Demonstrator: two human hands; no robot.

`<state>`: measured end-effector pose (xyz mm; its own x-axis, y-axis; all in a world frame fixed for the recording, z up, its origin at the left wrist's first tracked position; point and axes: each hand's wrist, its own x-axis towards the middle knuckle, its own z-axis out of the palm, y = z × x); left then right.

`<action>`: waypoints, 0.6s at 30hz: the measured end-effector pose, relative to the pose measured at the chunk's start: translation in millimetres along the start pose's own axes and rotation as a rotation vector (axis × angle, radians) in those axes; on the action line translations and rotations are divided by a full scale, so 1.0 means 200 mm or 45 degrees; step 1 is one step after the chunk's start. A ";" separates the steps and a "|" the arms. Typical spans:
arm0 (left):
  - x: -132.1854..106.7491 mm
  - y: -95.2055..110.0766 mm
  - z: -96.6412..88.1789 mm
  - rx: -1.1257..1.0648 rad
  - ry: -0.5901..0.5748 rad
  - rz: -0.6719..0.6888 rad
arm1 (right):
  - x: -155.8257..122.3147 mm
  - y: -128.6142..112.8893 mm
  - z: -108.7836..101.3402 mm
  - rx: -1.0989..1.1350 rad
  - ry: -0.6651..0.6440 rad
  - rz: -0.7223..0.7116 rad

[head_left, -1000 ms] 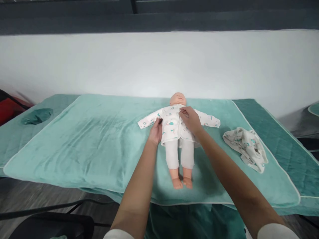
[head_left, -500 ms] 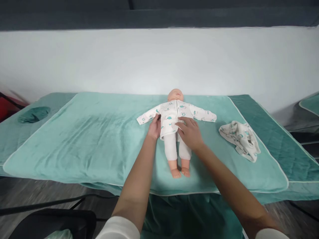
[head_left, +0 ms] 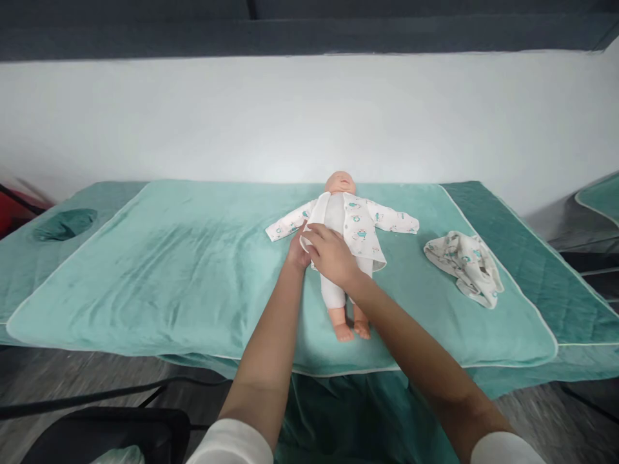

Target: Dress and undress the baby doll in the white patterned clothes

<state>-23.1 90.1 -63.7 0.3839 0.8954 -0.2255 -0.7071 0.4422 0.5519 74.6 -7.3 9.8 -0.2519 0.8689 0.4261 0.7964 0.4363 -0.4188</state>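
Observation:
A baby doll lies on its back with its head toward the wall, in a white undergarment and white leg coverings with bare feet. Its white printed baby jacket has both sleeves spread out and the front open. With pinched fingers, my right hand holds the jacket's left-hand front flap, folded outward. My left hand is closed at the jacket's left side, close by my right fingertips; part of its fingers is hidden. The flap's edge is partly covered by my hands.
A crumpled printed white cloth garment lies to the doll's right on the green bed cover. The bed has a face hole at the far left. Below left stands a black chair; a white wall rises behind.
My right hand has moved left across the doll, turning the left-hand jacket flap outward and baring the white undergarment. My left hand has stayed at the doll's side.

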 end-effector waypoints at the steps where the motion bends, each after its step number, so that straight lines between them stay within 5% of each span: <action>1: 0.00 0.00 0.00 0.012 -0.007 -0.014 | -0.03 0.00 0.00 -0.019 0.014 -0.004; 12: 0.03 -0.02 -0.03 0.082 0.065 0.075 | -0.38 0.26 -0.14 -0.308 0.306 0.293; 15: 0.02 -0.03 -0.02 0.094 0.013 0.130 | -0.40 0.29 -0.15 -0.132 0.360 0.350; 18: 0.01 -0.03 -0.02 0.099 0.031 0.161 | -0.39 0.34 -0.14 0.309 0.563 0.606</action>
<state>-20.8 90.3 -71.0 0.2795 0.9451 -0.1694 -0.7002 0.3214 0.6375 164.4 -52.7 -29.4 0.3832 0.8245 0.4164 0.6059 0.1159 -0.7870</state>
